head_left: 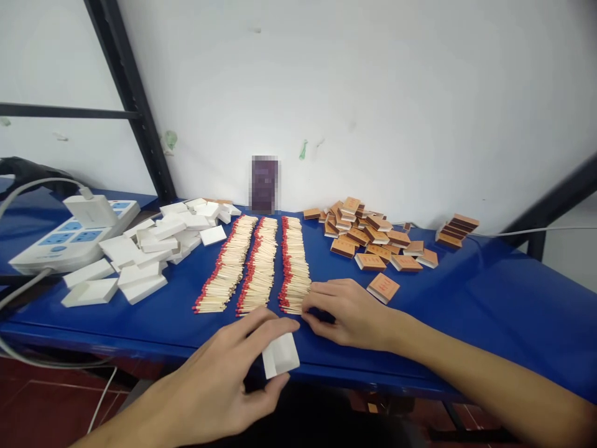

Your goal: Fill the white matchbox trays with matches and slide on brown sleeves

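My left hand grips a small white matchbox tray by its edges, between thumb and fingers, over the table's front edge. The tray's hollow side faces up and looks bare inside. My right hand has its fingertips pinched at the stick ends of the matches in the right-hand row, at its near end. How many sticks it holds is hidden. Two more rows of red-tipped matches, a middle row and a left row, lie alongside, heads pointing left.
White trays lie heaped at left, beside a power strip with a plugged-in charger. Orange-brown matchboxes pile up at right, one matchbox near my right wrist. A small stack stands farther right on the blue table.
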Motion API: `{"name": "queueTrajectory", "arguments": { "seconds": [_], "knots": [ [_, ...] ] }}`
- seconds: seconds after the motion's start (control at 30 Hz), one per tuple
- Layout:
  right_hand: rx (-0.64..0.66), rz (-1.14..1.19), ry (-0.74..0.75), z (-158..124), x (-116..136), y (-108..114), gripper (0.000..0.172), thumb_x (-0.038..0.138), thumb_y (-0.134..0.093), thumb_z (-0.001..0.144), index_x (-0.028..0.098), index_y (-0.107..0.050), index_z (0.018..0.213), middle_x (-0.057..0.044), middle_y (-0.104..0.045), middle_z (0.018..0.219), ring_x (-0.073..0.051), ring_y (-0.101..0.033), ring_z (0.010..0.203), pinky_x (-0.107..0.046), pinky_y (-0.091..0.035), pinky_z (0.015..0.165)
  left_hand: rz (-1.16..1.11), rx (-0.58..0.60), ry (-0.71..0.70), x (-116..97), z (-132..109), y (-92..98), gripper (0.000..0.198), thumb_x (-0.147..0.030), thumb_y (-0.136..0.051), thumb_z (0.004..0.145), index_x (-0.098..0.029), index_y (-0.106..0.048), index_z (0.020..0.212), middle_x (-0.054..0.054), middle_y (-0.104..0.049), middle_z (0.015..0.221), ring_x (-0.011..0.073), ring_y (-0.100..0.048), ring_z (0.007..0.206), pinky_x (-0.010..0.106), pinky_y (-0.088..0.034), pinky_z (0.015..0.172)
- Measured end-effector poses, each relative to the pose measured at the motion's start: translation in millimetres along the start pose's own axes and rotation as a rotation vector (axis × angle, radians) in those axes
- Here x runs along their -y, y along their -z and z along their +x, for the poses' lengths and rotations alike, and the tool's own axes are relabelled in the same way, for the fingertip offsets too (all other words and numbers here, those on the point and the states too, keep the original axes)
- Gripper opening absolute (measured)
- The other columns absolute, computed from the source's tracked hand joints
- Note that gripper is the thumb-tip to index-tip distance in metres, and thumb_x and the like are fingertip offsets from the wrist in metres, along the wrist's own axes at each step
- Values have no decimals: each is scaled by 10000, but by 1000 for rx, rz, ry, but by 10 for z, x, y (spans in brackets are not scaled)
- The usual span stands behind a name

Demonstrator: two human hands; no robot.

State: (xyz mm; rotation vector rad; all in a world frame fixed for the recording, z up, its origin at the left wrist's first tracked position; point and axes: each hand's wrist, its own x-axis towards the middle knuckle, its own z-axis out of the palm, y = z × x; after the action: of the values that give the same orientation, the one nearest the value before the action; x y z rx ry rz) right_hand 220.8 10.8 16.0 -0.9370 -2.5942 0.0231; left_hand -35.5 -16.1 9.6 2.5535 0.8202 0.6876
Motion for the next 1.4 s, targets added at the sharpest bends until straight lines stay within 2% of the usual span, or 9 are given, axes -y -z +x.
{"name": "queueTrajectory", "arguments": {
  "seconds": [0.1,0.2,0.3,0.43,0.57,0.8,1.0,1.13,1.4],
  "knots": [
    [1,53,-26,-11,7,-11,128,191,-509,926,179,-627,877,-31,-656,793,-133,-563,673,-245,-386,606,92,-51,-93,10,21,-50,431,-193,-605,869,-285,-502,1277,44,-655,1150,219,-647,1049,348,-530,953],
    [-5,60,-24,-19,6,-23,143,193,-499,931,177,-631,878,-28,-647,776,-134,-563,674,-244,-391,613,130,-24,-70,32,22,-71,399,-211,-603,885,-290,-517,1266,34,-676,1121,221,-661,1018,345,-543,897],
    [-12,54,-20,-28,8,-32,145,197,-506,933,176,-646,900,-30,-657,791,-133,-571,677,-247,-390,618,160,16,-24,60,-2,-86,439,-246,-610,893,-318,-485,1307,26,-657,1208,221,-662,1056,338,-553,876],
    [-9,100,-32,-31,34,-16,116,169,-540,907,173,-656,902,-22,-652,792,-129,-559,667,-247,-382,607,270,-61,-22,104,-20,-62,537,-340,-642,878,-283,-443,1373,81,-600,1311,263,-641,1124,381,-547,905],
    [23,163,-100,-27,72,29,84,173,-569,893,180,-644,856,13,-583,713,-110,-496,614,-233,-353,578,316,-111,-11,138,4,23,418,-422,-676,824,-225,-582,1181,82,-652,1141,243,-683,926,356,-557,800],
    [106,199,-172,-60,43,43,49,179,-567,910,189,-587,867,37,-525,708,-95,-433,589,-217,-321,564,270,-15,2,141,46,36,228,-384,-657,840,-244,-629,1018,2,-664,848,199,-663,749,288,-462,602],
    [-40,301,-180,-40,155,83,61,179,-583,892,196,-584,833,63,-461,657,-72,-401,542,-197,-324,531,287,17,63,81,76,16,259,-430,-656,834,-229,-597,987,-5,-670,872,203,-647,725,303,-420,600],
    [5,367,-104,-22,249,38,67,169,-607,861,197,-596,802,72,-430,627,-62,-393,527,-192,-307,506,290,38,98,63,82,12,277,-468,-644,846,-233,-569,973,-13,-665,883,205,-646,734,304,-395,601],
    [11,354,-87,-30,237,21,36,207,-625,860,189,-617,830,68,-447,623,-67,-409,529,-193,-314,499,254,-4,69,107,71,-2,257,-421,-644,870,-236,-522,1000,-49,-586,749,164,-591,629,272,-354,561]
  ]
}}
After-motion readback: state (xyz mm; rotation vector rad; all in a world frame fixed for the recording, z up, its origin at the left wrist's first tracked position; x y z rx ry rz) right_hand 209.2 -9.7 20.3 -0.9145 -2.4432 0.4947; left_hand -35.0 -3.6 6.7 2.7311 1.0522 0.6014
